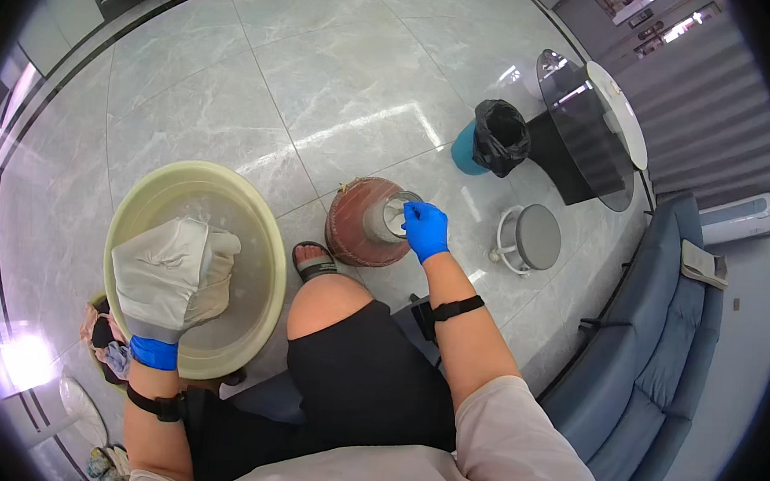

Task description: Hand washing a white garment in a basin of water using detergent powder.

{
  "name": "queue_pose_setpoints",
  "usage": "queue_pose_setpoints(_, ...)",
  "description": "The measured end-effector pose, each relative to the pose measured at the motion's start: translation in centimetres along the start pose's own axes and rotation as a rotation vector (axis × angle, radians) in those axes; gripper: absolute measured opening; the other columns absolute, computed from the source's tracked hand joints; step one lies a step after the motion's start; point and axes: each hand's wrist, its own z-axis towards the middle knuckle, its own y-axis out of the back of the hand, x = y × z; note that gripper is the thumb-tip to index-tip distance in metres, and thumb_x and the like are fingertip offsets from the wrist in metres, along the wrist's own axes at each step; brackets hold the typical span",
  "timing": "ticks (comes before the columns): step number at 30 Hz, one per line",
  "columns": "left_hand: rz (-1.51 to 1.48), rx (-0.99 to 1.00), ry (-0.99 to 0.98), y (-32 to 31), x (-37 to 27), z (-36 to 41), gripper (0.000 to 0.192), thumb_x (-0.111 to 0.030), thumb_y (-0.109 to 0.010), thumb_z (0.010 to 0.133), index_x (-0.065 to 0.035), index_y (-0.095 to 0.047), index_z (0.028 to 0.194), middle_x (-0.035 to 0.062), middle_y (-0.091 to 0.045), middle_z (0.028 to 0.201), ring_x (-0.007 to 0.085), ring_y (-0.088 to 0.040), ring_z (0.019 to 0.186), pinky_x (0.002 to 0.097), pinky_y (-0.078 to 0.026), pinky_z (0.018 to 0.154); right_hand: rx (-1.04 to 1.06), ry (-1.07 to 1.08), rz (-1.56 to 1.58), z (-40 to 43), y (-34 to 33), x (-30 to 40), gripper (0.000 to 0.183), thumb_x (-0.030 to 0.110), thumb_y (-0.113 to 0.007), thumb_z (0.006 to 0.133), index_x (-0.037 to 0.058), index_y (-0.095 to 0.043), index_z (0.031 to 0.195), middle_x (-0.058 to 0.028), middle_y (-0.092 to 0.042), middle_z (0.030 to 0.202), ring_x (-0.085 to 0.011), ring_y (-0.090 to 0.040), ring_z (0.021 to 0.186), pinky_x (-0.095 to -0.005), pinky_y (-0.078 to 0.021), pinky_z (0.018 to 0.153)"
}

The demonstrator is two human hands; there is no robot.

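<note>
Pale cloth, probably a garment (172,260), hangs over my left hand (153,353) above a large cream-yellow plastic basin (276,287). The cloth hides the fingers; only the cuff of a blue glove shows. Cloudy liquid (249,298) lies in the basin. My right hand (426,230), also in a blue glove, is at the mouth of a clear jar (377,220) containing white material (396,218). Its fingers are bent close together at the rim, and their tips are partly hidden. Beneath the jar is a round reddish-brown stool (346,228).
A blue bin (468,150) with a black liner stands beyond the jar, near a dark glass table (574,113). To the right are a small grey round stool (538,237) and a blue-grey sofa (614,380). Clothes (103,336) lie in a container behind the basin.
</note>
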Motion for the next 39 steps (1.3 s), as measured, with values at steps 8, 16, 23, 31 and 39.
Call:
queue_pose_setpoints(8,-0.065,-0.012,0.03,-1.2,-0.3,0.2,0.035,-0.019,-0.068,0.093,-0.0065,-0.063,0.125,0.0097,-0.066,0.119,0.0248,-0.063,0.111,0.0344,-0.049,0.098,-0.155,-0.299,0.495,-1.2,3.7,-0.3,0.019,0.014,-0.063,0.097,-0.0038,-0.068,0.099,-0.0102,-0.068,0.082,-0.0163,-0.066,0.06,-0.0291,-0.0528,0.054)
queue_pose_setpoints(16,-0.126,0.016,0.12,-1.4,1.5,-0.8,0.049,-0.02,-0.069,0.094,-0.0047,-0.053,0.137,0.0106,-0.059,0.133,0.0243,-0.057,0.123,0.0346,-0.044,0.107,-0.241,-0.398,0.674,-1.5,5.0,-0.6,0.014,0.012,-0.057,0.099,-0.0009,-0.061,0.102,-0.0097,-0.065,0.078,-0.018,-0.064,0.058,-0.0284,-0.0516,0.051)
queue_pose_setpoints(23,-0.2,0.068,0.215,-1.4,4.3,-1.7,0.061,-0.023,-0.065,0.097,-0.003,-0.039,0.149,0.0123,-0.047,0.148,0.0253,-0.047,0.135,0.0362,-0.037,0.115,-0.172,-0.342,0.58,-0.5,2.6,-2.2,0.018,0.015,-0.058,0.1,-0.0025,-0.063,0.103,-0.0114,-0.067,0.083,-0.0165,-0.064,0.059,-0.0299,-0.0548,0.055)
queue_pose_setpoints(31,-0.503,0.038,0.237,-1.6,7.0,-2.7,0.058,-0.029,-0.045,0.105,-0.0042,-0.029,0.154,0.0144,-0.038,0.155,0.0296,-0.041,0.14,0.0421,-0.033,0.119,-0.012,0.391,-0.072,-1.4,2.9,-0.4,0.02,0.006,-0.064,0.093,0.0051,-0.073,0.111,-0.0181,-0.07,0.095,-0.0314,-0.07,0.081,-0.038,-0.0564,0.074)
queue_pose_setpoints(39,-0.556,0.132,0.241,-0.6,4.0,-1.5,0.061,-0.024,-0.065,0.097,-0.0036,-0.04,0.149,0.0129,-0.049,0.147,0.0254,-0.049,0.134,0.0365,-0.038,0.115,-0.101,0.207,0.161,-3.1,3.8,-0.2,0.018,0.005,-0.063,0.096,0.0034,-0.073,0.111,-0.0129,-0.07,0.09,-0.0182,-0.07,0.073,-0.032,-0.0563,0.067)
